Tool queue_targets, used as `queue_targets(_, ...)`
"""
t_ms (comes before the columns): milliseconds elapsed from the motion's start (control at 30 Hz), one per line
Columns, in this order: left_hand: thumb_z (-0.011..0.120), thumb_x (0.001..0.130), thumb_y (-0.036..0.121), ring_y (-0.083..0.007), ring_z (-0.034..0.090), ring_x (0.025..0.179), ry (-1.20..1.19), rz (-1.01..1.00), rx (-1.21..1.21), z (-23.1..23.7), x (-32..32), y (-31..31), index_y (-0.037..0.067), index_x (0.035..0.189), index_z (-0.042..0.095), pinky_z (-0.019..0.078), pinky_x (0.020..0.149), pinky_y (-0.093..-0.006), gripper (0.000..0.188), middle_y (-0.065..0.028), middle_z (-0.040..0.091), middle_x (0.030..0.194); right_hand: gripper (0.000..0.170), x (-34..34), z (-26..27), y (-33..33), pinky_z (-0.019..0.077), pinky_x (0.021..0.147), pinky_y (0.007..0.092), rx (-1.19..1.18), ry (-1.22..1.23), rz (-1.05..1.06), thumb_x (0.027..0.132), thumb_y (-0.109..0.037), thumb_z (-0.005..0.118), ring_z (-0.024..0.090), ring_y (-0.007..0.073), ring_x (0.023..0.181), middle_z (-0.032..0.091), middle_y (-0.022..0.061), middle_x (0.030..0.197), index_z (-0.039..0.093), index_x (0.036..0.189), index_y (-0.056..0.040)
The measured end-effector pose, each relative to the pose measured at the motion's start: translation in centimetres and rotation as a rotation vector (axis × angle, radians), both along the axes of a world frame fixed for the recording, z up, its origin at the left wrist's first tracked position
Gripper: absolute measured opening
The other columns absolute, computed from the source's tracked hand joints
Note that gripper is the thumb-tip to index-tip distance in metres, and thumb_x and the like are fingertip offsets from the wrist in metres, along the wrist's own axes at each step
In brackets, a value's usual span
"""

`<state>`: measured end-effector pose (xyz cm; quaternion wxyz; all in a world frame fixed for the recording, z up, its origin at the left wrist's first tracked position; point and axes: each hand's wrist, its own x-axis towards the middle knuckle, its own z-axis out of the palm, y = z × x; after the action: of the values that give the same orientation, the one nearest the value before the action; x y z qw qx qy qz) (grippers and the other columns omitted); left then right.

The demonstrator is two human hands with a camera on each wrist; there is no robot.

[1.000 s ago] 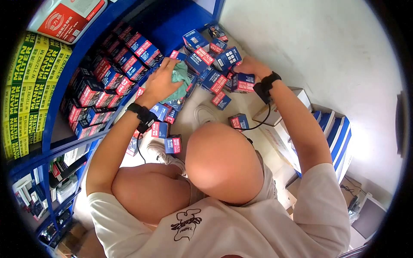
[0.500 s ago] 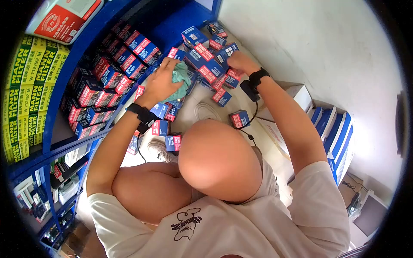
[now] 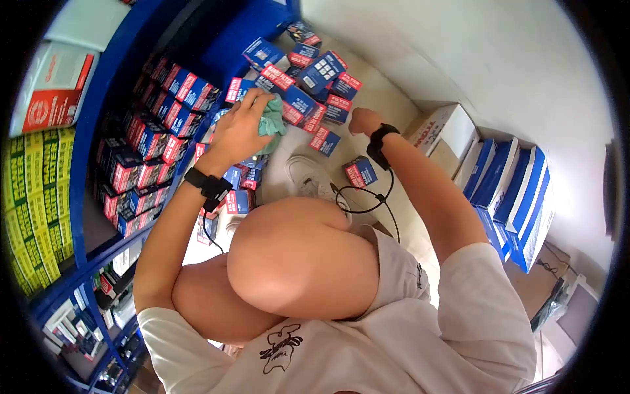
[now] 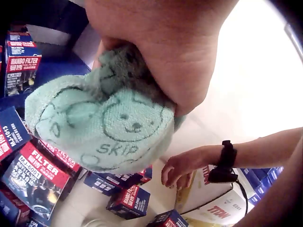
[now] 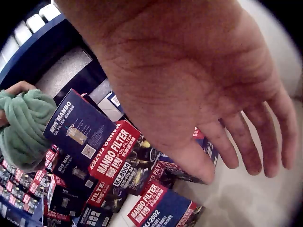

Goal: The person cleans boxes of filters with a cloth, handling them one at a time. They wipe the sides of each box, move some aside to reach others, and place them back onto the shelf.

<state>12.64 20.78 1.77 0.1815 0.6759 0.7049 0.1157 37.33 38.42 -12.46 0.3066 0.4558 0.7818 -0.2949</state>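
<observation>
A bunched green cloth [image 3: 272,125] is gripped in the left hand [image 3: 241,131], beside the shelf. Printed on the cloth [image 4: 128,125] in the left wrist view are a face and the word SKIP. The right hand [image 3: 365,122] is held over the floor, right of a heap of red and blue filter boxes [image 3: 289,92]. In the right wrist view the right hand [image 5: 189,80] shows its palm with relaxed, spread fingers and nothing in it. Behind that hand lie boxes marked MANBO FILTER [image 5: 116,156].
Stacked filter boxes [image 3: 147,134] fill a blue shelf [image 3: 79,197] at the left, beside yellow-green boxes [image 3: 39,197]. One loose box [image 3: 359,172] lies on the floor near a shoe [image 3: 308,176]. A white carton [image 3: 443,131] and blue-and-white packages [image 3: 502,177] stand at the right.
The right hand has come away from the heap, leaving a box at its right side. The left hand still grips the cloth. The head view has shifted, and the knees have moved left.
</observation>
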Motion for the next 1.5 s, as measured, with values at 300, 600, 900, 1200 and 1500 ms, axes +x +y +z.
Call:
queue_targets(300,0.081,0.072,0.022,-0.0388,0.061,0.111,0.070,-0.075,-0.044,0.4,1.6,2.7,0.011,0.134,0.051,0.0539,0.090,-0.0471,0.069,-0.0102,0.052,0.131,0.035,2.2,-3.7,-2.8,0.0563,0.075,0.0476,-0.050,0.059,0.052,0.065,-0.012,0.075,0.072,0.0399,0.089,0.071,0.0278,0.093,0.074,0.096,0.0050)
queue_targets(600,0.081,0.072,0.023,-0.0389,0.063,0.109,0.065,-0.060,-0.051,-0.3,1.2,2.3,0.012,0.134,0.050,0.0544,0.089,-0.0471,0.071,-0.0093,0.052,0.131,0.029,2.7,-7.2,-5.9,0.0555,0.078,0.0469,-0.293,-0.236,0.216,0.071,-0.019,0.074,0.073,0.0335,0.092,0.074,0.0220,0.098,0.078,0.095,-0.0023)
queue_targets(900,0.079,0.073,0.021,-0.0380,0.062,0.110,0.018,-0.047,0.004,-0.2,0.8,1.5,0.013,0.133,0.051,0.0546,0.089,-0.0466,0.067,-0.0094,0.053,0.130,0.043,2.8,-9.6,-7.4,0.0566,0.078,0.0428,-0.213,-0.073,0.333,0.071,-0.038,0.072,0.072,0.0363,0.090,0.074,0.0192,0.098,0.077,0.096,-0.0034)
queue_targets(1200,0.076,0.075,0.018,-0.0382,0.059,0.114,-0.020,0.030,-0.025,0.9,-0.7,-0.4,0.010,0.131,0.052,0.0524,0.094,-0.0446,0.062,-0.0114,0.054,0.130,0.053,2.3,-2.9,-4.1,0.0575,0.079,0.0439,-0.096,0.047,0.323,0.066,-0.043,0.076,0.072,0.0379,0.089,0.074,0.0229,0.094,0.075,0.093,0.0027)
queue_targets(1500,0.076,0.077,0.022,-0.0396,0.062,0.110,-0.025,0.109,0.026,2.0,-3.5,-3.2,0.011,0.131,0.053,0.0535,0.090,-0.0480,0.060,-0.0124,0.053,0.128,0.055,-1.3,9.6,1.5,0.0574,0.078,0.0438,-0.055,0.119,0.022,0.074,-0.047,0.074,0.072,0.0351,0.090,0.074,0.0196,0.103,0.072,0.106,-0.0023)
